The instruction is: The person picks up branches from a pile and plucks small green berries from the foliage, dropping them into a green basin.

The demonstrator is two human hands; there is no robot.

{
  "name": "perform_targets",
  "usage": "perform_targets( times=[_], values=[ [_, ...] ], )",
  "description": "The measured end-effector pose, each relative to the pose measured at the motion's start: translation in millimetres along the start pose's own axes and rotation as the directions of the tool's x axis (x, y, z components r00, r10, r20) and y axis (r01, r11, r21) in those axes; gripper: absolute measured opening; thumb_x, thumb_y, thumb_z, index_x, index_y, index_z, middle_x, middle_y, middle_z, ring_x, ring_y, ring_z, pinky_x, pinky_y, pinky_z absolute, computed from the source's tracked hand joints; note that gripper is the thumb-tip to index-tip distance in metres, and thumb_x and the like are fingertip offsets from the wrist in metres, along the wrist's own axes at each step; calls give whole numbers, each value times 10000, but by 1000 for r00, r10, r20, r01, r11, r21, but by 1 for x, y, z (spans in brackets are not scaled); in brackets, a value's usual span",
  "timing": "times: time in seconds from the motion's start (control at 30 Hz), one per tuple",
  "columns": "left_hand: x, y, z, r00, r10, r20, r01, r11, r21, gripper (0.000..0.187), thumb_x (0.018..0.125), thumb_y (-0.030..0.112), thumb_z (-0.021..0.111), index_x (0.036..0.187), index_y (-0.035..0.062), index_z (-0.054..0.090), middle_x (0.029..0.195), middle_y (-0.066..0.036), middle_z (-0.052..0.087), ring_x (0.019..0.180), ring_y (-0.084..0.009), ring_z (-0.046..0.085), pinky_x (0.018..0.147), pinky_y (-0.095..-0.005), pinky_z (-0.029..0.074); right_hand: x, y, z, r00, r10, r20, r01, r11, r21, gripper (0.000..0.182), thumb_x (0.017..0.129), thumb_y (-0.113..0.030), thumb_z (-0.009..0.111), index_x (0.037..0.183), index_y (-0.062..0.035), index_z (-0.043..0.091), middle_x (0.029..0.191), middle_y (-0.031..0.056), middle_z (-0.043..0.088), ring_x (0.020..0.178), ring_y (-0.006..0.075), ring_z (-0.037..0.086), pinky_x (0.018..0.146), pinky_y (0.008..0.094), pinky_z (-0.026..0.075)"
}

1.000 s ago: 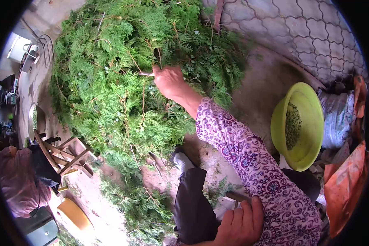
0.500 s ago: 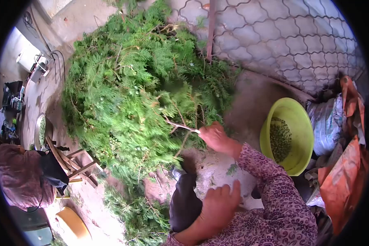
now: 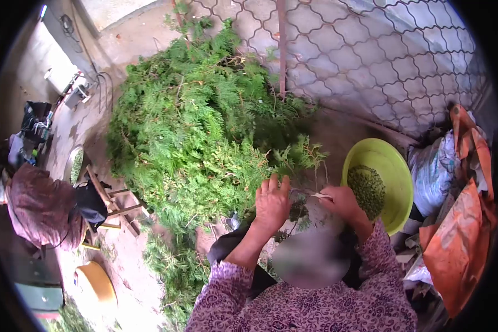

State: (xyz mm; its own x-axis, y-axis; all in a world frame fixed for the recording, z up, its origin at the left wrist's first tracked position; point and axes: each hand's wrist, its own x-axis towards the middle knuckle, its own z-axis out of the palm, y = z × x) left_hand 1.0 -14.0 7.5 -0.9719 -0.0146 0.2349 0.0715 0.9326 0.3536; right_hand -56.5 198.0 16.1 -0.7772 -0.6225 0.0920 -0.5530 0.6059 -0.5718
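My right hand (image 3: 344,203) is closed around the pale cut end of a leafy green branch (image 3: 304,155), left of the yellow-green basin. A thin stem runs from it toward my left hand (image 3: 272,203). My left hand's fingers are bent over the branch at the edge of the foliage, their tips partly hidden. Right behind my hands lies a large heap of feathery evergreen branches (image 3: 188,127). The yellow-green basin (image 3: 401,191) stands at my right, with small green pieces (image 3: 366,191) in its bottom.
A wire mesh panel (image 3: 365,61) stands at the back. Orange sacking (image 3: 459,249) and a pale sack (image 3: 432,171) crowd the right. On the left are a wooden stool (image 3: 119,205), draped dark cloth (image 3: 44,207) and a yellow container (image 3: 97,282). A blurred oval covers my lap.
My right hand has pulled the branch out from over the heap, rightward toward the basin. My left hand has risen from my lap to the branch and its fingers have closed.
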Motion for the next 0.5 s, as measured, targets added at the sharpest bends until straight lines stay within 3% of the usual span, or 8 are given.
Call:
perform_targets(
  times=[0.03, 0.13, 0.27, 0.3, 0.4, 0.47, 0.5],
  values=[
    [4, 1, 10, 1000, 16, -11, -15, 999, 52, 612, 624, 176, 703, 1172, 72, 451, 1184, -190, 423, 1066, -342, 427, 850, -429, 382, -3, -4, -4, 999, -16, -40, 17, 999, 31, 169, 699, -217, 596, 749, -56, 597, 669, 148, 566, 620, 327, 553, 558, 399, 424],
    [9, -1, 29, 999, 30, 16, -32, 992, 119, 677, 603, 140, 683, 1224, 105, 415, 1272, -200, 346, 1110, -370, 378, 896, -457, 331, -10, 3, -19, 995, -17, -99, 26, 996, 91, 160, 680, -186, 604, 749, -42, 599, 637, 143, 546, 569, 303, 543, 519, 362, 419],
    [20, 11, 42, 997, 61, 57, -69, 987, 146, 562, 627, 116, 628, 1161, 107, 453, 1263, -212, 358, 1116, -375, 368, 882, -457, 334, -18, 8, -45, 988, 0, -155, 34, 977, 212, 148, 657, -133, 602, 753, -21, 601, 604, 141, 523, 511, 249, 537, 475, 315, 402],
    [24, 17, 44, 996, 82, 41, -87, 984, 152, 429, 646, 105, 603, 1060, 96, 490, 1199, -210, 411, 1042, -371, 427, 826, -457, 377, -19, 8, -50, 988, 11, -156, 23, 976, 216, 148, 657, -133, 602, 753, -21, 601, 604, 141, 523, 511, 249, 537, 475, 315, 402],
    [29, 26, 59, 989, 114, 97, -132, 971, 200, 327, 652, 95, 597, 966, 89, 502, 1094, -185, 473, 925, -350, 490, 741, -448, 420, -29, 16, -57, 992, 40, -121, -15, 980, 200, 166, 665, -131, 605, 772, -3, 614, 604, 142, 540, 509, 202, 549, 488, 293, 414],
    [32, 33, 60, 985, 155, 80, -168, 968, 184, 280, 667, 94, 578, 937, 87, 506, 1008, -163, 502, 853, -327, 508, 703, -423, 429, -35, 26, -58, 974, 22, -224, 33, 971, 238, 277, 699, -109, 587, 951, 4, 605, 666, 126, 595, 553, 162, 560, 521, 269, 441],
    [34, 36, 57, 981, 185, 53, -192, 965, 178, 234, 681, 92, 558, 909, 85, 509, 922, -140, 530, 781, -303, 526, 665, -398, 439, -37, 23, -62, 973, 36, -230, 20, 971, 238, 277, 699, -109, 587, 951, 4, 605, 666, 126, 595, 553, 162, 560, 521, 269, 441]
  ],
)
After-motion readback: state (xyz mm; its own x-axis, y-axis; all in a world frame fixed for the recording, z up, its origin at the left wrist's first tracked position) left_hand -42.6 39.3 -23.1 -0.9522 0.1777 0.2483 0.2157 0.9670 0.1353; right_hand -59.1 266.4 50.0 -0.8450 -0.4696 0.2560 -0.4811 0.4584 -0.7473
